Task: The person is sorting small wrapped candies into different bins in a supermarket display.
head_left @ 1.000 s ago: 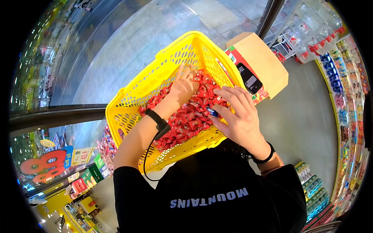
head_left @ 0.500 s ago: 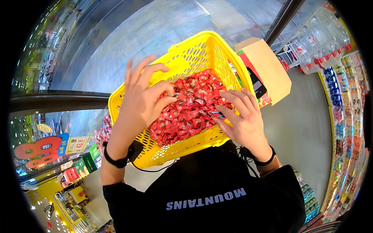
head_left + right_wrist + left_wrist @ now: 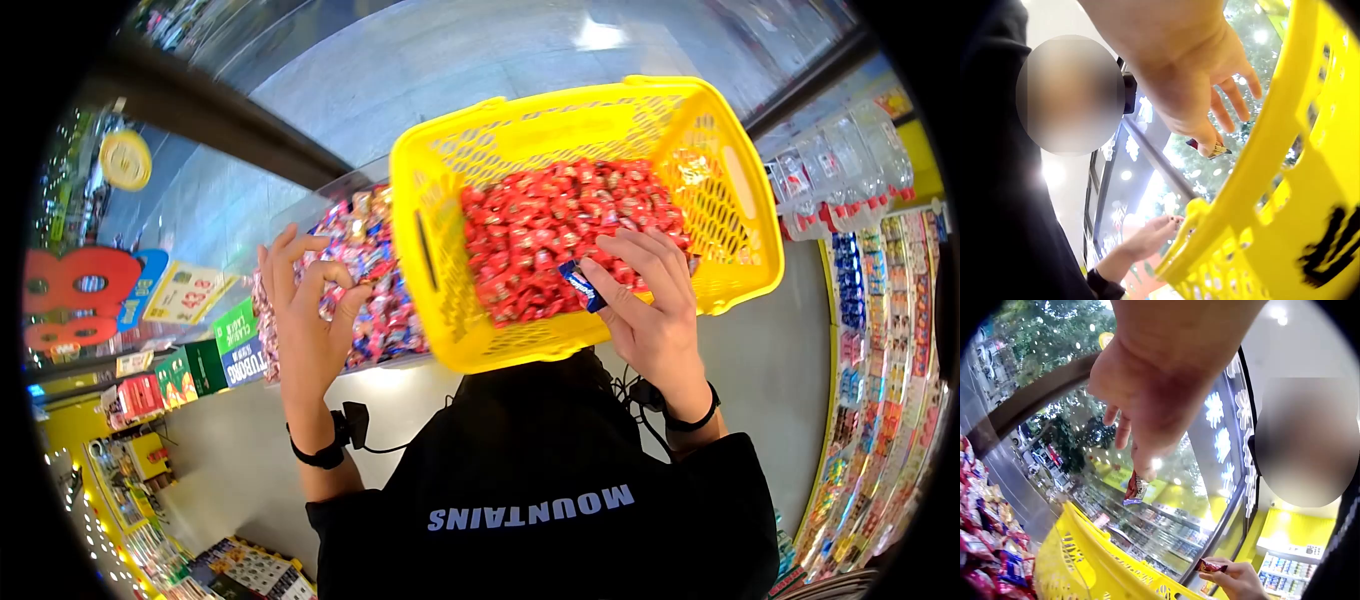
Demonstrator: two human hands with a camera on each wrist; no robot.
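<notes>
My left hand is raised left of the yellow basket, over a bin of mixed wrapped candies. Its thumb and fingers pinch a small candy in a reddish-brown wrapper, seen best in the left wrist view. Over the near part of the basket, my right hand pinches a candy in a dark blue wrapper. Many red-wrapped candies cover the basket's floor below it. From the right wrist, the basket's wall stands close beside the right hand.
A glass wall with a dark frame bar runs beyond the bin. Green drink cartons and a price sign stand at the left. Clear bottles with red caps and long stocked shelves line the right.
My left hand has come up out of the basket and moved left over the mixed candies. The view has turned left, so the basket appears farther right. The right hand keeps its blue candy.
</notes>
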